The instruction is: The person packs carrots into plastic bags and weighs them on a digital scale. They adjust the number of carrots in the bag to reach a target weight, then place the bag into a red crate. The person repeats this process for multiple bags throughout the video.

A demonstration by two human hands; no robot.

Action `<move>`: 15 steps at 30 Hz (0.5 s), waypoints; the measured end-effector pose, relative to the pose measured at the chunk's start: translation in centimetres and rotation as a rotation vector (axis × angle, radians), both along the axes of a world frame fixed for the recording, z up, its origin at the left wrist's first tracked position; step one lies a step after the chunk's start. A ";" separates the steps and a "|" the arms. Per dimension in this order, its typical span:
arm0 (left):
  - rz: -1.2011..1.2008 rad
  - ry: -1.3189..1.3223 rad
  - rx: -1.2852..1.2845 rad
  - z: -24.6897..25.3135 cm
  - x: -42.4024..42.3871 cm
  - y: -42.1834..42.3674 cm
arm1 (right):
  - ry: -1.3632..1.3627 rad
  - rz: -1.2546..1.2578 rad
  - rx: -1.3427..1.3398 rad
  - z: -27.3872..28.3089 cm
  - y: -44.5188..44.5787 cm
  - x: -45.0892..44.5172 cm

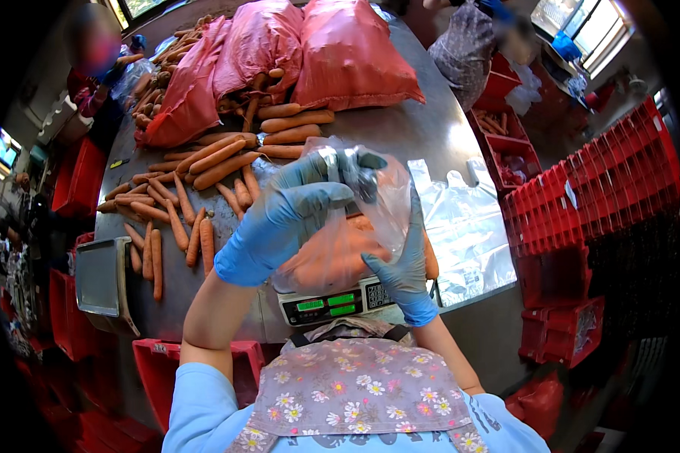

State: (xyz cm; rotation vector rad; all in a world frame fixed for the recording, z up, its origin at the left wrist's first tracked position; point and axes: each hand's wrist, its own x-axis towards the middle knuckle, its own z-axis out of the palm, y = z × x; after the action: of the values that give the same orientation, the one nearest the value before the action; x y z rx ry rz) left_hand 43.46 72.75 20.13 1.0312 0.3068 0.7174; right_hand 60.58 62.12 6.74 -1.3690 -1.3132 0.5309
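A clear plastic bag (328, 255) with carrots inside is in front of me, above a digital scale (351, 306) with lit green displays. My left hand (289, 212), in a blue glove, grips the gathered upper part of the bag. My right hand (402, 260), gloved too, cups the bag's right side, thumb in front and fingers pointing up along the plastic. The film and the hands hide part of the bag's neck. Behind the right hand, a carrot (430, 257) shows. Whether the bag rests fully on the scale is hard to tell.
Loose carrots (175, 209) cover the metal table's left side. Red sacks (351, 56) stand at the back. Plastic carrier bags (467, 226) lie at right. A second scale (99, 277) sits at the left edge. Red crates (595, 181) flank the table; two people work beyond.
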 end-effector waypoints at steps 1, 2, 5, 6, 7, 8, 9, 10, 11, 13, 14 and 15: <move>-0.043 0.049 -0.008 0.0 -0.2 -0.3 | 0.044 -0.008 0.041 1.3 0.2 -0.5; -0.085 0.079 0.001 -0.2 -0.4 -0.4 | 0.087 -0.015 0.082 2.5 0.6 -0.9; -0.042 0.244 0.104 -1.3 -1.1 -1.0 | -0.145 -0.094 0.153 5.1 2.1 -1.3; 0.020 0.233 0.231 -2.6 -1.7 -1.2 | -0.121 -0.045 0.074 6.2 2.5 -1.1; 0.054 0.213 0.133 -3.0 -1.7 -1.4 | -0.041 -0.042 0.097 5.6 3.0 -0.4; 0.088 0.193 0.034 -3.3 -1.7 -1.7 | 0.038 -0.038 0.119 4.5 3.4 0.2; 0.130 0.175 -0.066 -3.6 -1.9 -2.1 | 0.120 -0.028 0.141 4.1 3.6 0.5; 0.153 0.082 -0.171 -4.9 -2.4 -2.1 | 0.271 -0.019 0.109 4.2 3.6 0.9; 0.184 0.089 -0.161 -5.4 -3.1 -2.3 | 0.420 -0.010 0.076 4.6 3.4 1.2; 0.244 0.106 -0.143 -6.3 -4.5 -3.1 | 0.661 -0.002 0.000 4.7 2.8 2.8; 0.308 0.060 -0.167 -6.8 -4.9 -3.6 | 0.685 -0.023 -0.015 4.8 2.6 3.3; 0.313 0.085 -0.178 -6.9 -5.2 -4.0 | 0.709 -0.048 -0.026 5.2 2.2 3.7</move>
State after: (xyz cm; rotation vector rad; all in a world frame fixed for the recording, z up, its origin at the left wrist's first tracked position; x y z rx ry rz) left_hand 38.24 68.72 13.21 0.8534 0.6043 0.9111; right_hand 64.28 64.37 11.90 -1.0769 -0.6932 0.9006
